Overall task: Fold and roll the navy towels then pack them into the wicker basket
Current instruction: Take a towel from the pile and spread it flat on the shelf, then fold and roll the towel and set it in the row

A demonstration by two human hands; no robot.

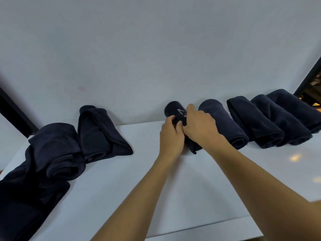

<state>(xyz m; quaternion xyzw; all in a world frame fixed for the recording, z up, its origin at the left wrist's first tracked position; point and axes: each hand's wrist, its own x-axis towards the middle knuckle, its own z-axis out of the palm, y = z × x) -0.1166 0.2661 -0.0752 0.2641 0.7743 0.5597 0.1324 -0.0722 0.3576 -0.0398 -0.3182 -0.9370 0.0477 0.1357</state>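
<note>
L hand (171, 136) & R hand (199, 126) both grip rolled navy terry towel (173, 109) on white tabletop (139, 180), just beside row of navy rolls (251, 119).

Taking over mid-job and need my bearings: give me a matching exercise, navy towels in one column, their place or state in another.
1 logo towel
2 row of rolled towels
3 loose towel heap

A slumped at the table's left end
B side by side, at the right
C gripped by left hand and right hand, centre

Pairs: 1-C, 2-B, 3-A
</note>
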